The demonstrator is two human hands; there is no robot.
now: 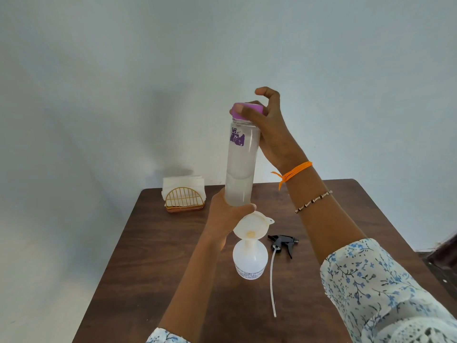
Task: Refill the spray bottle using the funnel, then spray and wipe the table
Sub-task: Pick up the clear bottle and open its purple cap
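Note:
A tall clear water bottle (241,164) with a purple print is held upright above the table. My left hand (226,215) grips its base. My right hand (265,120) grips its purple cap (247,110) from the right. The bottle holds water in its lower part. Below it stands the white spray bottle (249,259) with a white funnel (252,224) sitting tilted in its neck. The black spray head (283,242) with its long white tube (272,285) lies on the table to the right of the spray bottle.
A gold wire napkin holder (184,200) with white napkins stands at the back left of the dark wooden table (153,256). A pale wall rises behind the table. A dark object shows at the right edge (442,258).

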